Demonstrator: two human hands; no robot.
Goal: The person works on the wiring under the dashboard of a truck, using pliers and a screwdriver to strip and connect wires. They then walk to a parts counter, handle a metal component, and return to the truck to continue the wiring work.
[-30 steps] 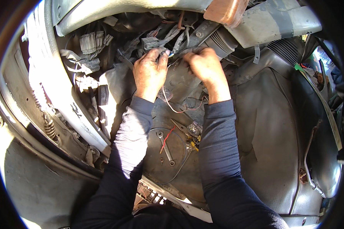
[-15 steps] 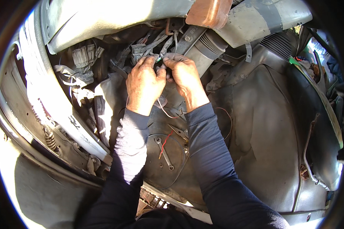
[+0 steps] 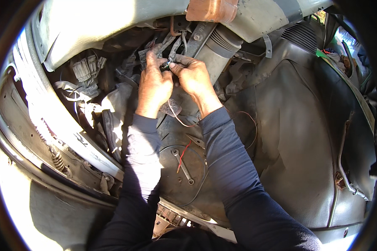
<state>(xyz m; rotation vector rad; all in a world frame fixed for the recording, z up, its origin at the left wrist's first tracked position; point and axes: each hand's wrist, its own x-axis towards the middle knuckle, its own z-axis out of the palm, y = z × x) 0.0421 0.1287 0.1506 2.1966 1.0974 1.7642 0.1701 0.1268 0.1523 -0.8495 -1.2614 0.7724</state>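
Observation:
Under the dashboard, both hands are together at a small cluster of thin wires [image 3: 166, 65], with a bit of green among them. My right hand [image 3: 193, 78] pinches these wires between thumb and forefinger. My left hand [image 3: 156, 85] is curled at the same wires, its thumb close to them and one finger stretched upward along the grey taped wiring harness [image 3: 174, 49]. The exact grip of the left fingertips is partly hidden. A thin pinkish wire [image 3: 178, 118] hangs below the hands and loops past the right forearm.
On the dark floor mat lie a combination wrench [image 3: 183, 167], a short red wire [image 3: 184, 155], pliers [image 3: 195, 141] partly behind my right sleeve, and a dark wire. Grey connectors [image 3: 86, 69] hang at left beside the white door frame [image 3: 90, 146]. A ribbed column [image 3: 222, 44] slants down at right.
The view has shifted slightly, so the scene sits a little differently. One finger of my left hand has straightened upward from the wires; the right hand keeps its pinch.

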